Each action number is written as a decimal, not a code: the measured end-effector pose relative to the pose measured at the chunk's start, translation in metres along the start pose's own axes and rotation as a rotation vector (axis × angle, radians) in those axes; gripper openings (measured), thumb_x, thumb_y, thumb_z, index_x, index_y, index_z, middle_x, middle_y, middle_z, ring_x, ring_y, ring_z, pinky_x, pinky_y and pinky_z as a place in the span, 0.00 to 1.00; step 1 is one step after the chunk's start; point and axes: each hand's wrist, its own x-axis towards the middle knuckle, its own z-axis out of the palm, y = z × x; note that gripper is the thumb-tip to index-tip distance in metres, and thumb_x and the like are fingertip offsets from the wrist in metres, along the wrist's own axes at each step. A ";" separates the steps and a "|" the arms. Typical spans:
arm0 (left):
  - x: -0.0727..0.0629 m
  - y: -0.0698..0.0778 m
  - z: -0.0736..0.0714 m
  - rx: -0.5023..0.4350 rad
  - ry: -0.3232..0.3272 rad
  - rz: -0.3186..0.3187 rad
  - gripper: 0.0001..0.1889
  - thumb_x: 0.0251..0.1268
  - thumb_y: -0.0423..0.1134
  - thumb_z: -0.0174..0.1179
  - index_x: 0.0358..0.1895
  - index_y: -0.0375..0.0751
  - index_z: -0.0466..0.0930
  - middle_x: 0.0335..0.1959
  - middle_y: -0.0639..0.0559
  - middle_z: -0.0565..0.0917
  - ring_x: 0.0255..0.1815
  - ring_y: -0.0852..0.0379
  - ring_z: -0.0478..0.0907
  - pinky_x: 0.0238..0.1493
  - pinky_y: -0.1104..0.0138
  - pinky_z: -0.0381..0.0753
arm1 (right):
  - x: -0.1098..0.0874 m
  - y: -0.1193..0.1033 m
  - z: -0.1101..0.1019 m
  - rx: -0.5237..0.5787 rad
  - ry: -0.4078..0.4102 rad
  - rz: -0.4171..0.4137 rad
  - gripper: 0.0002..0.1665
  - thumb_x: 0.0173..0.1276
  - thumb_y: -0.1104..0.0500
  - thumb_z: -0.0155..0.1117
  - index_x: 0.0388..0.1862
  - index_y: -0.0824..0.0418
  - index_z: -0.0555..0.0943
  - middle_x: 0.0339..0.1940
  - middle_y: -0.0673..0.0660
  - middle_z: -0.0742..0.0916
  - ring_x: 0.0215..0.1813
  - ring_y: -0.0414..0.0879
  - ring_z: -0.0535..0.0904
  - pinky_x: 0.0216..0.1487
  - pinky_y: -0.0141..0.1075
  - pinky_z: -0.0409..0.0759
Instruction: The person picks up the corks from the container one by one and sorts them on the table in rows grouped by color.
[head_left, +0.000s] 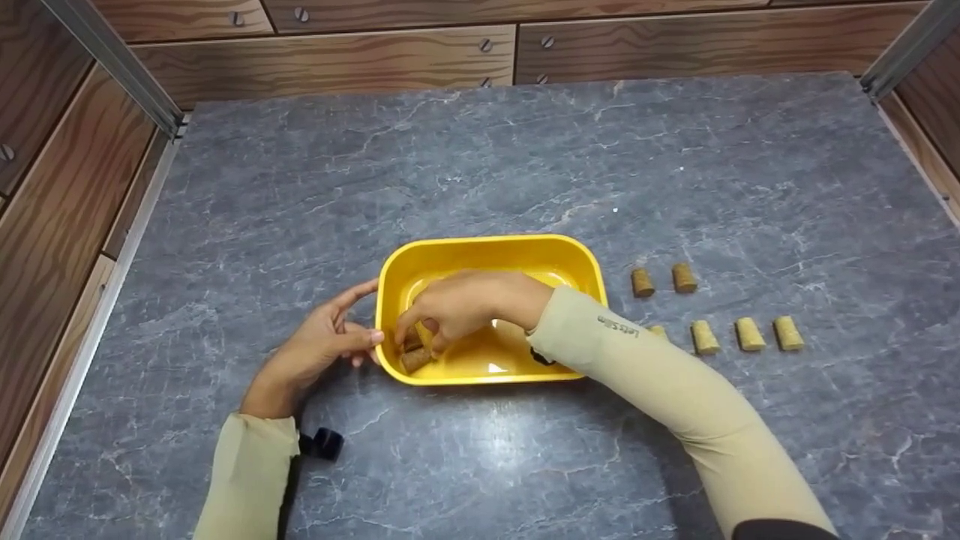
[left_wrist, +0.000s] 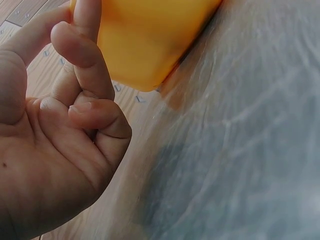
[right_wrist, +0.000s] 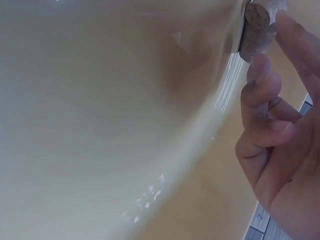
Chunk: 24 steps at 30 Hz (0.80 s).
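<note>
A yellow plastic tub (head_left: 510, 241) stands mid-table. My left hand (head_left: 322, 337) is at its left end, thumb tip and index finger touching the outer wall and rim, the other fingers loosely bent. My right hand (head_left: 469, 300) reaches inside, bent fingers pointing down at the left end. There its thumb and fingertips hold a brown cork (right_wrist: 257, 15); part of the grip is hidden. Another cork (right_wrist: 254, 45) lies right beside it, against the tub's end. In the head view, a cork (head_left: 416, 361) shows just below the right fingertips.
Right of the tub stand two dark brown corks (head_left: 684, 277) and a row of several paler corks (head_left: 750, 334), one partly behind the right sleeve (head_left: 660, 382). A black wrist mount (head_left: 326, 444) sits by the left wrist. Wood-patterned panels (head_left: 337, 64) border the grey marbled table (head_left: 525, 165).
</note>
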 end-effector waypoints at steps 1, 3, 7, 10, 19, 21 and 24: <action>0.000 0.000 0.000 -0.003 0.001 0.000 0.44 0.61 0.31 0.63 0.76 0.36 0.47 0.19 0.58 0.85 0.15 0.64 0.75 0.22 0.74 0.74 | 0.001 0.000 0.000 -0.002 -0.003 -0.006 0.25 0.64 0.55 0.68 0.60 0.41 0.78 0.38 0.52 0.86 0.38 0.43 0.77 0.39 0.33 0.75; 0.000 0.001 0.000 -0.010 0.000 0.001 0.44 0.61 0.30 0.63 0.76 0.36 0.46 0.18 0.58 0.86 0.15 0.64 0.75 0.22 0.74 0.74 | 0.002 -0.001 0.001 -0.009 -0.009 -0.015 0.24 0.64 0.57 0.67 0.59 0.41 0.79 0.40 0.51 0.87 0.38 0.43 0.77 0.38 0.33 0.75; 0.000 0.001 0.001 -0.020 0.000 0.000 0.44 0.61 0.29 0.62 0.76 0.36 0.46 0.18 0.58 0.85 0.15 0.64 0.75 0.22 0.74 0.73 | 0.003 0.000 0.002 -0.017 -0.019 -0.034 0.25 0.65 0.60 0.65 0.59 0.40 0.79 0.42 0.49 0.87 0.38 0.43 0.76 0.37 0.31 0.74; 0.000 0.001 0.001 -0.022 0.000 -0.001 0.44 0.61 0.29 0.62 0.76 0.36 0.46 0.18 0.58 0.85 0.15 0.64 0.75 0.22 0.74 0.73 | 0.003 0.000 0.002 -0.028 -0.012 -0.042 0.25 0.64 0.60 0.65 0.58 0.39 0.79 0.42 0.48 0.87 0.36 0.42 0.75 0.35 0.31 0.73; 0.000 0.000 0.000 0.001 -0.009 -0.003 0.44 0.61 0.32 0.64 0.76 0.36 0.46 0.19 0.58 0.85 0.16 0.64 0.74 0.23 0.74 0.73 | 0.002 -0.003 0.004 -0.052 -0.010 -0.043 0.25 0.64 0.59 0.65 0.56 0.35 0.80 0.41 0.45 0.87 0.38 0.39 0.77 0.29 0.31 0.73; 0.000 0.000 0.000 0.000 -0.008 -0.004 0.44 0.61 0.32 0.64 0.76 0.36 0.46 0.19 0.58 0.85 0.16 0.64 0.74 0.23 0.74 0.73 | 0.003 -0.003 0.004 -0.063 -0.010 -0.042 0.22 0.66 0.56 0.64 0.56 0.34 0.79 0.40 0.45 0.86 0.37 0.40 0.76 0.28 0.31 0.71; 0.000 0.000 0.000 -0.002 -0.004 -0.007 0.44 0.61 0.31 0.64 0.76 0.36 0.46 0.19 0.58 0.85 0.15 0.64 0.74 0.23 0.74 0.73 | 0.003 -0.003 0.004 -0.083 -0.002 -0.041 0.18 0.69 0.50 0.62 0.56 0.34 0.80 0.41 0.44 0.86 0.34 0.40 0.74 0.27 0.31 0.68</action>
